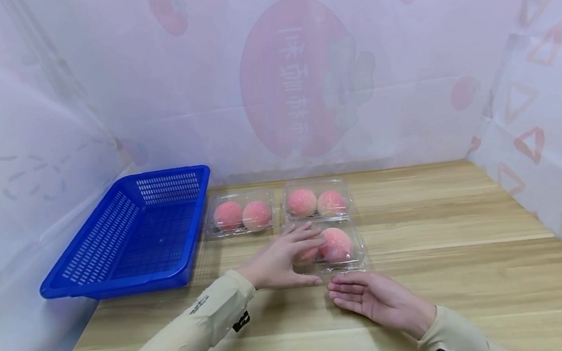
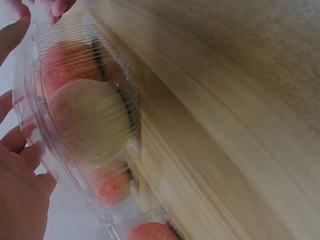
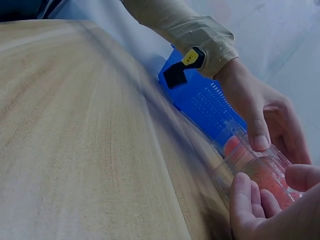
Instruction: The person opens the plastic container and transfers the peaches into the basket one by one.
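Observation:
Three clear plastic clamshell boxes, each with two round pink peaches inside, sit near the middle of the table. The nearest box [image 1: 357,260] holds a pink peach [image 1: 337,244] and a second one partly covered by my left hand [image 1: 282,259]. That hand lies over the box's left part, its fingers spread and loosely bent over the lid. In the left wrist view its fingertips are at the lid's edge [image 2: 37,102]. My right hand [image 1: 382,299] is palm-up at the box's front right, fingers [image 3: 242,192] relaxed and close to its side. Contact there cannot be told.
Behind stands a second box [image 1: 318,216], close to the nearest one. A third box [image 1: 243,230] is to its left, beside a blue plastic basket [image 1: 188,255]. Printed white sheeting [image 1: 404,123] closes off the back and sides of the wooden table [image 1: 439,268].

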Action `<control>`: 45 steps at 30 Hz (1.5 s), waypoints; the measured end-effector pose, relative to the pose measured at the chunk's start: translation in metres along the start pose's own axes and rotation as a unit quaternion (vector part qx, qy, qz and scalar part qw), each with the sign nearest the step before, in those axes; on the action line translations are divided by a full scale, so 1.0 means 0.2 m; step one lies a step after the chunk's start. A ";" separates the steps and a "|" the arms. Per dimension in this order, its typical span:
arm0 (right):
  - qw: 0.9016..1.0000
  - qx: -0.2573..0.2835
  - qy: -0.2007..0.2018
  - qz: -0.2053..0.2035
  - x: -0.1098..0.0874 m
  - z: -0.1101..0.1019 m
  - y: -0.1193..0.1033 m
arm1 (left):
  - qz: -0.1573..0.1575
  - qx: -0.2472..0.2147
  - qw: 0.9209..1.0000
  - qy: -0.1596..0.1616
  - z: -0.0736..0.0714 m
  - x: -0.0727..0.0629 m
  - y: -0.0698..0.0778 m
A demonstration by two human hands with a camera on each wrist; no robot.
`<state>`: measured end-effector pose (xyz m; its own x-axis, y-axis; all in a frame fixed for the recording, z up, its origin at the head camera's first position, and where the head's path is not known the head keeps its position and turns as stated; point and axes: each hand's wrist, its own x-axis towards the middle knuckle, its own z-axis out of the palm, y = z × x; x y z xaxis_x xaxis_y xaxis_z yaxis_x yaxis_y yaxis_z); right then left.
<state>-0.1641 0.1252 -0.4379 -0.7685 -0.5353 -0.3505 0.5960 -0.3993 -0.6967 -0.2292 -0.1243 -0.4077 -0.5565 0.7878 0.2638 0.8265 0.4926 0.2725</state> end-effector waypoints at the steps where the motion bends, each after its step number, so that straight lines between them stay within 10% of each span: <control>1: 1.000 0.002 0.001 -0.001 0.00 0.00 0.00 | 0.004 0.004 1.000 0.002 0.00 0.00 0.00; 32: 0.997 -0.002 0.062 -0.044 0.05 0.06 0.04 | 0.003 -0.002 1.000 0.031 0.07 0.02 -0.04; 45: 0.992 -0.005 0.098 -0.075 0.06 0.07 0.07 | 0.006 -0.006 1.000 -0.013 0.01 0.06 -0.05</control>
<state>-0.1627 0.1027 -0.4427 -0.8798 -0.3140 -0.3569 0.4695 -0.4560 -0.7561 -0.2429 -0.1194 -0.4091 -0.5446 0.8029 0.2423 0.8315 0.4794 0.2806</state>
